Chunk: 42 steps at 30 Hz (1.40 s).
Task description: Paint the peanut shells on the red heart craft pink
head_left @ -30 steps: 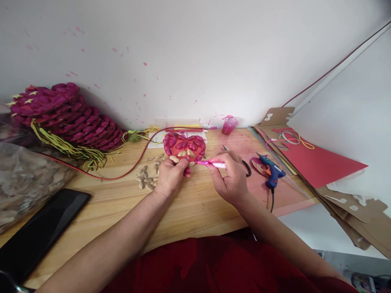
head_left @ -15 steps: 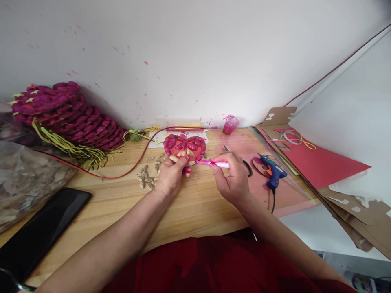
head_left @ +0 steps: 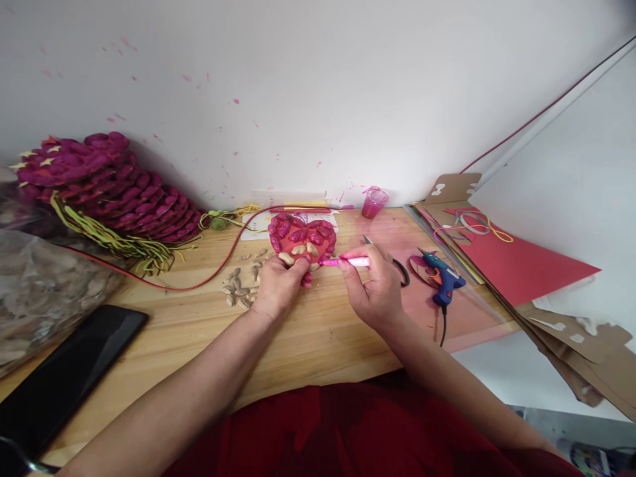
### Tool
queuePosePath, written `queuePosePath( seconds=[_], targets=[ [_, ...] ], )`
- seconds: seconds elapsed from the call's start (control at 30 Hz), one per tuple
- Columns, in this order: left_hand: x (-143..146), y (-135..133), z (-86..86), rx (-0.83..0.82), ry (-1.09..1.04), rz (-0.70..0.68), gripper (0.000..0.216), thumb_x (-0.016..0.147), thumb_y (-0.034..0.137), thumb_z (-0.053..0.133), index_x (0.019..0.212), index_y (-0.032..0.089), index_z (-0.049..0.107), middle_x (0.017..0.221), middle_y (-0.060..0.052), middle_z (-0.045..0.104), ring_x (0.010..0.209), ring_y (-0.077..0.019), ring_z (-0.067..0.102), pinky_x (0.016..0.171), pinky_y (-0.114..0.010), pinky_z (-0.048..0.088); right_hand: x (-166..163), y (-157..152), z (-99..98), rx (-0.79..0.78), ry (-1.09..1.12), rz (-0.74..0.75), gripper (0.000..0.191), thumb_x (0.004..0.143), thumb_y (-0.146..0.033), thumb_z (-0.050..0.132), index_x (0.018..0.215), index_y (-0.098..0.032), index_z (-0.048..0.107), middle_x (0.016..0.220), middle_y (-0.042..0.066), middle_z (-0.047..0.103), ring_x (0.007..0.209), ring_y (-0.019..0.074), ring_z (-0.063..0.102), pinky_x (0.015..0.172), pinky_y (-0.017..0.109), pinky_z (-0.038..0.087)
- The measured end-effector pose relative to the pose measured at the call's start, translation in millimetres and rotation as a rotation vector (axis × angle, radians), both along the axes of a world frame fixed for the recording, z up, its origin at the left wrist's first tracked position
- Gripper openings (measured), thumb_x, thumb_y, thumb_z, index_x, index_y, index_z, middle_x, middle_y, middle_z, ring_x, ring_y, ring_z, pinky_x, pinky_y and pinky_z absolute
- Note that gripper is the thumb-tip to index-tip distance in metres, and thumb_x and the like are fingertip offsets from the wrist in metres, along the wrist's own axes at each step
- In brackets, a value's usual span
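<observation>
A red heart-shaped piece (head_left: 302, 238) covered with pink-painted and plain tan shells lies on the wooden table (head_left: 308, 338). My left hand (head_left: 279, 286) grips its near edge, fingers closed on it. My right hand (head_left: 373, 290) pinches a white-handled paintbrush (head_left: 348, 262) with a pink tip that touches the heart's lower right edge. Loose tan shells (head_left: 241, 286) lie just left of my left hand.
A stack of magenta shell pieces (head_left: 106, 189) with yellow-green strings sits at back left. A red cable (head_left: 199, 281) curves across the table. A pink paint cup (head_left: 373, 202), scissors (head_left: 397, 265), blue glue gun (head_left: 444, 279), red paper (head_left: 517, 265), cardboard (head_left: 571, 344), black phone (head_left: 69, 377) and plastic bag (head_left: 44, 291) lie around.
The brush in my right hand has risen slightly along the heart's right edge. My left hand and the heart have barely shifted.
</observation>
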<state>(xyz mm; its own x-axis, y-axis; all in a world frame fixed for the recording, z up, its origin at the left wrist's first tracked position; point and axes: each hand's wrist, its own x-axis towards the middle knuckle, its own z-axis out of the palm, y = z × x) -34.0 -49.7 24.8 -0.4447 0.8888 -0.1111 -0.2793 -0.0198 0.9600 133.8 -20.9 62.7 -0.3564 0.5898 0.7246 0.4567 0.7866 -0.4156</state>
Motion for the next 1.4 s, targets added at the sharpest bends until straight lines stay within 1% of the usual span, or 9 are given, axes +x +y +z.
queuePosePath(
  seconds=[0.2, 0.37, 0.57, 0.67, 0.83, 1.0, 1.1, 1.23, 1.4],
  targets=[
    [1.2, 0.9, 1.4, 0.006, -0.079, 0.015, 0.019, 0.062, 0.028, 0.076, 0.06, 0.016, 0.062, 0.05, 0.001, 0.06, 0.043, -0.0112, 0.054, 0.04, -0.02, 0.042, 4.1, 0.6, 2.2, -0.006, 0.036, -0.035, 0.001, 0.097, -0.026, 0.062, 0.097, -0.026, 0.063, 0.089, 0.003, 0.074, 0.084, 0.0223, 0.067, 0.078, 0.039, 0.047],
    [0.4, 0.6, 1.7, -0.005, -0.041, 0.008, 0.022, 0.065, 0.029, 0.076, 0.056, 0.017, 0.06, 0.049, 0.0, 0.06, 0.042, -0.011, 0.054, 0.04, -0.02, 0.043, 1.4, -0.1, 0.9, 0.014, 0.008, 0.002, 0.002, 0.097, -0.025, 0.062, 0.095, -0.025, 0.063, 0.086, 0.003, 0.075, 0.083, 0.0217, 0.067, 0.078, 0.039, 0.046],
    [0.1, 0.7, 0.1, -0.001, -0.015, 0.01, 0.022, 0.064, 0.029, 0.075, 0.055, 0.017, 0.06, 0.048, 0.0, 0.06, 0.041, -0.0109, 0.053, 0.04, -0.021, 0.043, 0.2, -0.5, -1.0, 0.009, -0.017, 0.007, 0.003, 0.098, -0.026, 0.061, 0.095, -0.025, 0.062, 0.086, 0.002, 0.075, 0.083, 0.0222, 0.067, 0.076, 0.04, 0.045],
    [0.6, 1.3, 0.8, 0.0, -0.061, 0.018, 0.019, 0.062, 0.028, 0.074, 0.056, 0.017, 0.06, 0.048, 0.0, 0.06, 0.041, -0.0106, 0.053, 0.039, -0.02, 0.042, 2.7, -0.7, -2.7, 0.012, -0.034, 0.006, 0.002, 0.097, -0.024, 0.061, 0.096, -0.025, 0.062, 0.086, 0.003, 0.074, 0.083, 0.0223, 0.067, 0.074, 0.039, 0.044],
    [0.8, 2.3, 3.2, 0.001, -0.132, 0.031, 0.02, 0.059, 0.029, 0.077, 0.062, 0.016, 0.063, 0.051, 0.001, 0.061, 0.043, -0.0108, 0.055, 0.039, -0.02, 0.041, 6.9, 0.1, -4.4, 0.017, -0.024, 0.007, 0.002, 0.096, -0.023, 0.061, 0.097, -0.025, 0.062, 0.086, 0.002, 0.073, 0.083, 0.0223, 0.067, 0.075, 0.039, 0.045],
    [0.0, 1.5, 2.4, -0.003, -0.066, 0.031, 0.019, 0.061, 0.029, 0.076, 0.06, 0.017, 0.061, 0.049, 0.001, 0.061, 0.043, -0.0108, 0.054, 0.04, -0.02, 0.041, 11.8, 5.3, 2.1, 0.0, 0.035, -0.03, 0.002, 0.096, -0.025, 0.064, 0.096, -0.024, 0.062, 0.088, 0.003, 0.073, 0.083, 0.0215, 0.067, 0.076, 0.038, 0.045],
    [-0.9, 0.9, -0.2, 0.005, -0.007, 0.012, 0.02, 0.064, 0.03, 0.076, 0.059, 0.017, 0.061, 0.049, 0.0, 0.061, 0.042, -0.0113, 0.053, 0.041, -0.021, 0.042, 13.6, 10.4, 4.4, -0.048, 0.078, -0.07, 0.005, 0.096, -0.028, 0.064, 0.096, -0.023, 0.063, 0.089, 0.004, 0.074, 0.081, 0.0213, 0.067, 0.074, 0.037, 0.046],
    [-2.3, 0.8, -4.3, 0.025, 0.061, -0.015, 0.024, 0.067, 0.034, 0.077, 0.057, 0.018, 0.061, 0.049, 0.0, 0.062, 0.041, -0.0121, 0.054, 0.042, -0.023, 0.043, 12.7, 15.9, 1.3, -0.149, 0.106, -0.062, 0.009, 0.097, -0.032, 0.063, 0.096, -0.023, 0.062, 0.087, 0.004, 0.074, 0.078, 0.0207, 0.067, 0.073, 0.037, 0.047],
    [-4.6, 0.4, -7.1, 0.029, 0.106, -0.04, 0.025, 0.069, 0.035, 0.076, 0.057, 0.019, 0.061, 0.05, 0.0, 0.063, 0.042, -0.0129, 0.055, 0.043, -0.024, 0.044, 14.5, 20.0, -0.8, -0.155, 0.109, -0.085, 0.011, 0.098, -0.033, 0.062, 0.095, -0.023, 0.062, 0.086, 0.003, 0.073, 0.078, 0.0202, 0.067, 0.073, 0.036, 0.047]
  ],
)
